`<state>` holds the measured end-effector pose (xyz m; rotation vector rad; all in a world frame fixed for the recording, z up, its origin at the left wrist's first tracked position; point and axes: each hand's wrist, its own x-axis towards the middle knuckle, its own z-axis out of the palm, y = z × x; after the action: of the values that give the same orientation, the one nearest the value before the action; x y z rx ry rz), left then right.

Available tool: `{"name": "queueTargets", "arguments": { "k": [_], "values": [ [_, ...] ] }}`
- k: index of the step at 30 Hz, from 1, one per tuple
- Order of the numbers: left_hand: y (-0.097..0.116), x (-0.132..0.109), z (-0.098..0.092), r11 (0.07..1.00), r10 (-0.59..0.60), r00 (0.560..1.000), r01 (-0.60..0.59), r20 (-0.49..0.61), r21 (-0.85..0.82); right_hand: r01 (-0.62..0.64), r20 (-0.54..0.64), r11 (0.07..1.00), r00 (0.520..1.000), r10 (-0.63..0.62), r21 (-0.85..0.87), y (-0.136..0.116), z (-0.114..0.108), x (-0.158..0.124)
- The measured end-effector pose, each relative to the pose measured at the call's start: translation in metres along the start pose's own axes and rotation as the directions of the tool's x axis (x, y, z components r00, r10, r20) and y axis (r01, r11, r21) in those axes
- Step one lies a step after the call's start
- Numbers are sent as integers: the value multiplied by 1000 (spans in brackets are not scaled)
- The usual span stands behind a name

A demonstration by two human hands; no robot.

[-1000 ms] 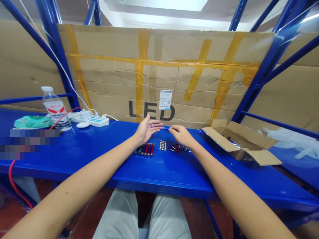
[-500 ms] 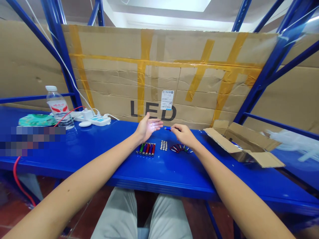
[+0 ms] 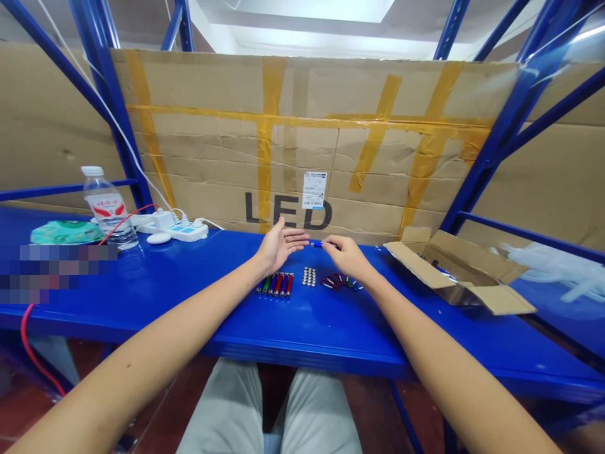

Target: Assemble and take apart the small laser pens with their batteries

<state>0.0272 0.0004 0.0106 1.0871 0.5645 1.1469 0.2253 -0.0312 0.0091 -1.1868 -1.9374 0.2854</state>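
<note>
My left hand [image 3: 278, 246] is open above the blue table, palm turned to the right and fingers stretched out. Facing it, my right hand [image 3: 346, 253] pinches a small blue flashlight [image 3: 316, 244], its front end pointing at the left fingers. Below the left hand lies a row of slim metal tubes [image 3: 278, 285] in red, blue, purple and green. Beside them are rows of small silver button cells [image 3: 309, 276]. Under the right wrist, several coloured carabiner clips [image 3: 336, 281] are fanned out, partly hidden by the forearm.
An open cardboard box [image 3: 466, 261] with parts inside stands at the right. A water bottle [image 3: 108, 211], a green packet [image 3: 66, 232] and a white power strip [image 3: 189, 232] sit at the left. Behind the table [image 3: 326, 328] rises a large cardboard panel [image 3: 198, 157].
The bright light spot on my left palm is gone. Both hands keep nearly the same place, and the flashlight stays in my right hand. The view has shifted slightly.
</note>
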Motion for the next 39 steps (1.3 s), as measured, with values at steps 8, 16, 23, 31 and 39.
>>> {"name": "queueTargets", "arguments": {
  "k": [8, 16, 23, 31, 39],
  "values": [
    [0, -1, 3, 1000, -14, 1000, 14, -16, -21, 31, -47, 999, 998, -32, -17, 0, 0, 0],
    [-1, -1, 4, 998, -10, 1000, 8, -17, -70, -29, -119, 1000, 992, 29, 1, -7, -2, -2],
    [-2, 0, 3, 997, -15, 1000, 14, -15, -71, -57, -154, 998, 986, 59, 14, -6, -8, 0],
    [-1, 0, 2, 999, -18, 1000, 16, -23, -51, -60, -110, 997, 992, 55, -42, -7, -9, 0],
    [-3, 0, 2, 999, -16, 1000, 15, -20, -33, -46, -33, 998, 998, 44, -52, -9, -7, -3]
  ]
}}
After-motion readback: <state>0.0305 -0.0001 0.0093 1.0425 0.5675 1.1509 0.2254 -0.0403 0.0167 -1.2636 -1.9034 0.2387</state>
